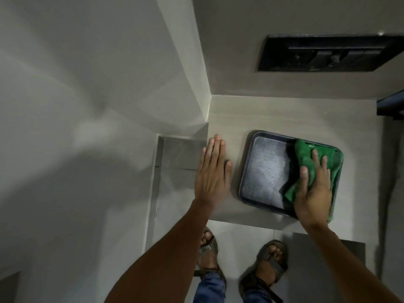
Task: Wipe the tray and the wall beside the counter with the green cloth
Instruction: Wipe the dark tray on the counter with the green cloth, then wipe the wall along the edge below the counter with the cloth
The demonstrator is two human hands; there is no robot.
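Green cloth (306,158) lengthwise along tray (265,169)

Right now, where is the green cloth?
In the head view, the crumpled green cloth lies on the right side of the dark rectangular tray, pressed under the right hand.

The tray (266,169) is showing a dark, pebbled floor with a dull sheen and a smooth raised rim. Lying on its right half, the green cloth (306,154) is looking like soft, napped, matt fabric. Under the tray, the counter (273,114) is looking matt with faint wood-like grain. Left of the tray, the wall (98,84) is appearing smooth, pale and matt.
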